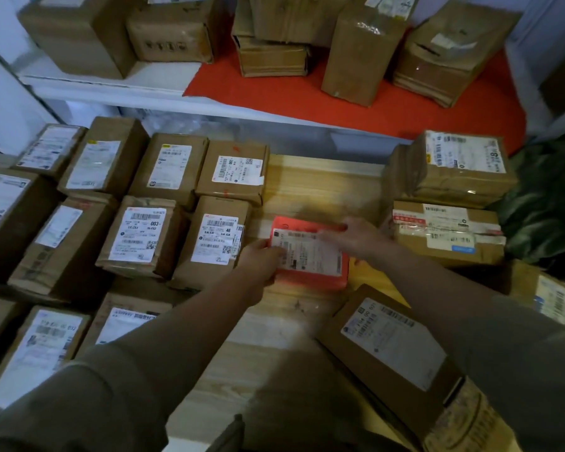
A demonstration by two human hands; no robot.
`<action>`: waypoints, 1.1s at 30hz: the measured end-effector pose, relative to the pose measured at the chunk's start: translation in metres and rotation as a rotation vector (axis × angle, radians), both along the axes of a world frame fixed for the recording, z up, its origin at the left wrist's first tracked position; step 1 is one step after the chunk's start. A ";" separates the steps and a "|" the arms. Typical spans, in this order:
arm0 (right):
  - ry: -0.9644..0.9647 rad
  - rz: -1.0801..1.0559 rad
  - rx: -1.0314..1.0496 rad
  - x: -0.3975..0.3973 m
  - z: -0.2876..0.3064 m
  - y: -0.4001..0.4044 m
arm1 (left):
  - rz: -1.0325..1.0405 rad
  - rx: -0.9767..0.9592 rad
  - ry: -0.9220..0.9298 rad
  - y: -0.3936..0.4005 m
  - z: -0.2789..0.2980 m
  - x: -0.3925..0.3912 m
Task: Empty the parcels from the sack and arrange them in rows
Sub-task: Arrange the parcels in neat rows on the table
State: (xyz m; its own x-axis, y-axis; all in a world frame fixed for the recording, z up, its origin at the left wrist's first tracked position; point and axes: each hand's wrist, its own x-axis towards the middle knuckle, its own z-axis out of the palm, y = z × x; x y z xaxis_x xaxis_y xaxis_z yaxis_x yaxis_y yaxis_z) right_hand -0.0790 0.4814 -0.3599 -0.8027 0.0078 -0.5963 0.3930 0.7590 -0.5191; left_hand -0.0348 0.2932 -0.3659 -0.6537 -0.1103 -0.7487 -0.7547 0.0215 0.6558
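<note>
I see the red parcel (310, 256) flat on the wooden table (320, 184), centre frame. My left hand (261, 259) pinches its 9 o'clock edge; my right hand (356, 238) lies open-fingered across its 1 o'clock corner. I'd square it beside the "46" box (214, 239). One red parcel; two hands; brown boxes (173, 168) at 9 o'clock, four along the back row.

Single head-worn view, looking forward and down, close over wooden table (320, 187)
</note>
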 end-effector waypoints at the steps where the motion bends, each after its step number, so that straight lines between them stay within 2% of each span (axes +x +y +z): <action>1: -0.010 0.002 -0.011 0.002 -0.003 -0.003 | 0.009 0.015 0.005 -0.001 0.004 0.000; 4: -0.114 -0.030 -0.155 0.011 -0.006 -0.016 | 0.021 0.007 0.075 -0.001 0.014 0.000; 7: -0.230 -0.053 -0.312 0.019 -0.015 -0.021 | 0.211 0.011 0.164 -0.007 0.015 0.001; 10: -0.240 -0.100 -0.355 0.022 -0.024 -0.023 | 0.349 0.017 0.064 -0.016 0.011 0.013; 12: -0.238 -0.138 -0.316 0.024 -0.023 -0.026 | 0.226 0.022 -0.066 -0.018 0.005 0.030; 15: -0.240 -0.107 -0.309 0.032 -0.022 -0.035 | 0.059 0.171 -0.167 -0.013 0.006 0.051; 17: -0.223 -0.116 -0.399 0.038 -0.017 -0.040 | 0.056 0.216 -0.097 -0.013 0.007 0.052; 20: -0.198 -0.295 -0.575 0.036 -0.001 -0.039 | 0.099 0.229 0.097 -0.023 0.006 0.041; 23: -0.126 -0.345 -0.691 0.030 0.007 -0.033 | 0.146 0.224 0.209 -0.032 0.015 0.030; 28: -0.029 -0.479 -0.749 0.025 0.009 -0.042 | 0.146 0.243 0.228 -0.032 0.018 0.015; 33: 0.012 -0.741 -0.710 -0.012 0.001 -0.051 | 0.168 0.043 0.205 -0.038 0.020 0.008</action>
State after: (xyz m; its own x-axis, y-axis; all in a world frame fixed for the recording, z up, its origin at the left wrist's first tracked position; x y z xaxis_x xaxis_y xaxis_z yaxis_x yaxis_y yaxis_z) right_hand -0.0909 0.4308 -0.3592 -0.7456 0.1530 -0.6486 0.6298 -0.1562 -0.7609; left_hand -0.0270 0.2549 -0.3456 -0.7674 -0.2008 -0.6089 -0.5967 -0.1238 0.7928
